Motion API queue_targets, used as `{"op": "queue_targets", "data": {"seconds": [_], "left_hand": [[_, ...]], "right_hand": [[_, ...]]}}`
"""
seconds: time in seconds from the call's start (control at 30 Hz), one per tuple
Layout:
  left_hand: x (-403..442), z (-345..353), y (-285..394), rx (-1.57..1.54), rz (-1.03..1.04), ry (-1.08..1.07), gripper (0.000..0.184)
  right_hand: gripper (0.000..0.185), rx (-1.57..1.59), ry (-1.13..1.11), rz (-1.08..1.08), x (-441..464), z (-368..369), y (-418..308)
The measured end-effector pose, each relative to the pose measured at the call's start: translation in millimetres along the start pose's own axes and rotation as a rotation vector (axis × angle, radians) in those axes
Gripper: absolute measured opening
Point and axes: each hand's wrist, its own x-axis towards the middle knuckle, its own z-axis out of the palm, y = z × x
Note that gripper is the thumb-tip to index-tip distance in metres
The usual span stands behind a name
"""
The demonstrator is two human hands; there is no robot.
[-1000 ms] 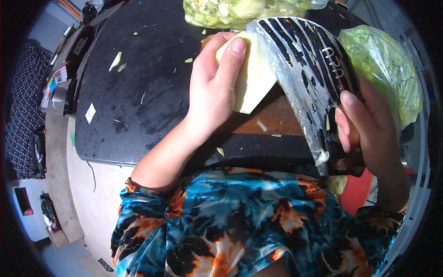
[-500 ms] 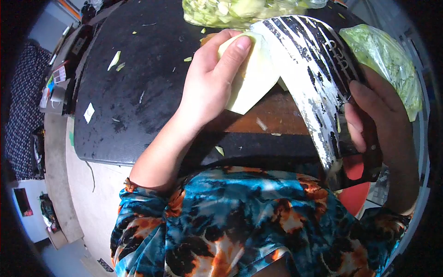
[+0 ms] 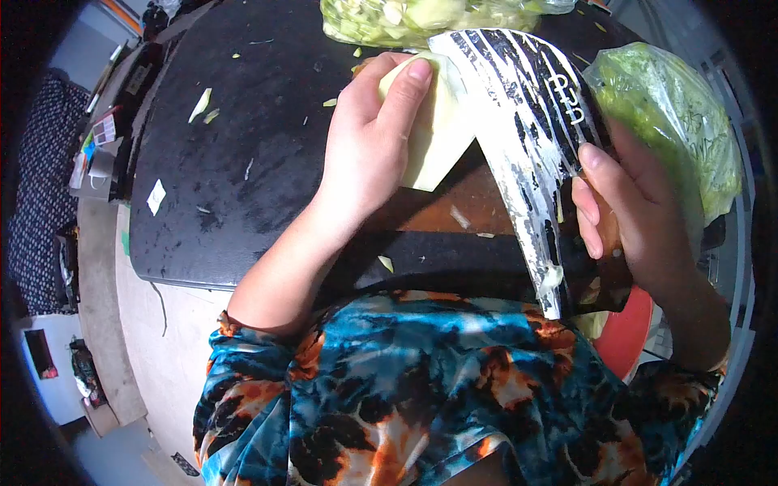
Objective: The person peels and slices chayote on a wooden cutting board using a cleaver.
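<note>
Under the fingers of the left hand (image 3: 365,154), the vegetable piece (image 3: 442,130) has a pale yellow-green colour. Beside the fingers of the right hand (image 3: 640,215), the knife (image 3: 519,105) is striped in black and whitish, with white marks. Beyond the left fingers, the first bag (image 3: 397,24) shows light green and cream; beyond the right fingers, the second bag (image 3: 668,121) is green. Below both hands' fingers, the shirt (image 3: 429,373) is blotched in blue, black and orange.

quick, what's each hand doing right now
left hand: closed on a pale green, flat-sided vegetable piece
right hand: closed on the wooden handle of a broad black-and-silver knife
</note>
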Motion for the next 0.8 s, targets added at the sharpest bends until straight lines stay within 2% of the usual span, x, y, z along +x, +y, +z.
{"op": "queue_targets", "data": {"seconds": [0.1,0.3,0.33,0.43,0.53,0.63,0.8], "left_hand": [[1,-3,-1,0.069,-0.005,-0.010,0.034],[-6,18,-1,-0.051,-0.011,0.035,0.036],[-5,9,-2,0.065,-0.040,-0.031,0.037],[-3,6,0,-0.054,-0.014,-0.048,0.038],[-1,7,6,-0.388,-0.160,-0.078,0.037],[-1,8,7,-0.500,-0.262,-0.070,0.038],[2,-8,9,-0.255,-0.149,-0.250,0.038]], "right_hand": [[0.030,-0.018,-0.010,-0.037,1,0,1],[0.029,0.048,-0.087,-0.026,3,9,8],[0.029,0.083,-0.083,-0.037,5,11,10],[0.029,0.117,-0.097,-0.010,6,12,4],[0.030,0.118,-0.054,-0.057,7,14,1],[0.030,0.144,-0.030,0.002,8,14,-7],[0.029,-0.089,-0.007,0.028,12,-4,-25]]}}
